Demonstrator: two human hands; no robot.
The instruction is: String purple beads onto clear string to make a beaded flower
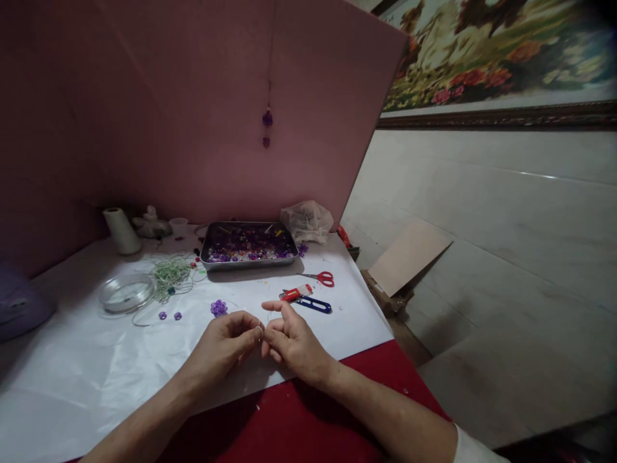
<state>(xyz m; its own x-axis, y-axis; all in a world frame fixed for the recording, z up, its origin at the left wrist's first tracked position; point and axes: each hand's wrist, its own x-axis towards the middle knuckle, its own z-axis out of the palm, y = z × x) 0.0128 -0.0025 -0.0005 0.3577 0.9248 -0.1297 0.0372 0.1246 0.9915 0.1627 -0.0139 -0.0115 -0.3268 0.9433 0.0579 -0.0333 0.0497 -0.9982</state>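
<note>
Over the near edge of the white sheet, my left hand (230, 341) pinches a thin pale thread that loops at its fingertips. Touching it from the right, my right hand (294, 341) has thumb and fingers pressed together at the thread, its index finger stretched out; the exact grip is too small to make out. A purple bead flower (218, 308) lies just beyond my left hand. Two small purple beads (170, 316) rest to its left. Beyond my right hand are blue thread snips (315, 304), a red-and-white item (295, 293) and red-handled scissors (325, 278).
A metal tray (250, 263) of purple beads stands at the back, beside a plastic bag (308, 220). Green cord (171, 273), a clear round dish (126, 293) and a thread cone (121, 231) are on the left. A purple bead ornament (267, 118) hangs before the pink panel.
</note>
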